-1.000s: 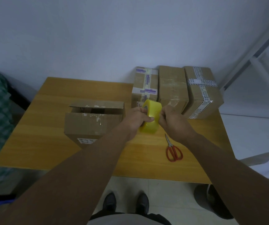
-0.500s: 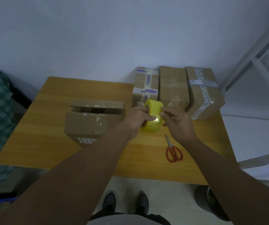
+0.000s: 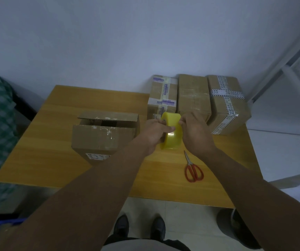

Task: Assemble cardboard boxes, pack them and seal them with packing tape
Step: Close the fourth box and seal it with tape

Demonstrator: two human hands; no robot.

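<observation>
Yellow packing tape roll (image 3: 171,132) held over table (image 3: 58,149): left hand (image 3: 156,132) fingers curled round it, right hand (image 3: 193,132) pinching its rim.

Single wide-angle view from head height, facing forward and steeply down onto a wooden table (image 3: 58,142), near enough to fill mid-frame; reaches the pale wall (image 3: 109,42) above and black shoes (image 3: 122,227) below.

Four cardboard boxes (image 3: 105,134), one tape roll (image 3: 171,142), one scissors (image 3: 193,172).
</observation>
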